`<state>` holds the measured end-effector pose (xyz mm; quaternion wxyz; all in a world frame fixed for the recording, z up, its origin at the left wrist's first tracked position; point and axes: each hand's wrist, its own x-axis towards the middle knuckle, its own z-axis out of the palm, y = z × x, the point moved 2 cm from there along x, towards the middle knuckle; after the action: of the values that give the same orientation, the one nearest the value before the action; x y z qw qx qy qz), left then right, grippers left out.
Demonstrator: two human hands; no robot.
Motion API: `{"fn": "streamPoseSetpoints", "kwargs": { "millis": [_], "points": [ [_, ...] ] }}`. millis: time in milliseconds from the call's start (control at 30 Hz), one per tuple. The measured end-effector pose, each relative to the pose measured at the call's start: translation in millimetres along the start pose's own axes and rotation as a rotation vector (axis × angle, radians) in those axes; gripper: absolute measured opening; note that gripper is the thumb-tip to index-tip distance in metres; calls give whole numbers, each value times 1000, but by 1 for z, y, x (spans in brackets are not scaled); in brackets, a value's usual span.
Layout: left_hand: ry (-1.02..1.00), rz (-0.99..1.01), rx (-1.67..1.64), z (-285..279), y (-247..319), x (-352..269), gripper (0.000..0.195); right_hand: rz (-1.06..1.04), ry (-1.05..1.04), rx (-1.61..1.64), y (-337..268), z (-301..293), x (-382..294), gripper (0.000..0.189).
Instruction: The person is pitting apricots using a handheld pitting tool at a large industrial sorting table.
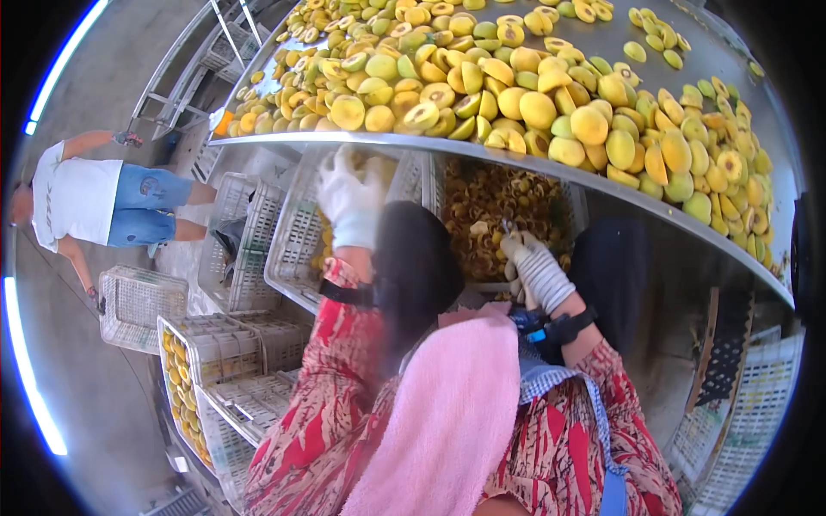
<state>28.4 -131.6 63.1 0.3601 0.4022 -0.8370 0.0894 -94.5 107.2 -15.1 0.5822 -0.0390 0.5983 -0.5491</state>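
My left hand, in a white glove, is over a white plastic crate below the table edge, its fingers partly curled; blur hides whether fruit is in them. My right hand, in a striped white glove, is closed around a small metal tool whose tip shows above the fingers; its exact kind cannot be told. Under that hand a second crate holds brown and yellow fruit scraps. Halved yellow-green stone fruit lies heaped on the metal table in front of me.
The table's raised metal rim runs above both crates. At left, a person holds an empty white crate. Crates of fruit halves stand at lower left, other crates beside my left arm, and more at lower right.
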Motion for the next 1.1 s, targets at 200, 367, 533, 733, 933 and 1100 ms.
{"fn": "streamPoseSetpoints", "kwargs": {
  "millis": [200,367,533,733,933,1100],
  "points": [
    [-444,8,-177,56,21,59,58,-31,-60,-7,5,22,-1,19],
    [-677,78,-257,92,38,66,54,-51,-82,19,9,18,4,17],
    [-667,268,-769,57,48,32,54,-187,-16,84,-11,18,-3,17],
    [-903,349,-1012,-10,84,-33,71,-419,-49,295,-22,17,2,20],
    [-786,-382,-1768,0,100,-108,80,-396,-54,458,0,24,6,13],
    [-781,-231,-1372,1,89,-110,77,-482,22,111,-13,18,-18,11]
  ]
}}
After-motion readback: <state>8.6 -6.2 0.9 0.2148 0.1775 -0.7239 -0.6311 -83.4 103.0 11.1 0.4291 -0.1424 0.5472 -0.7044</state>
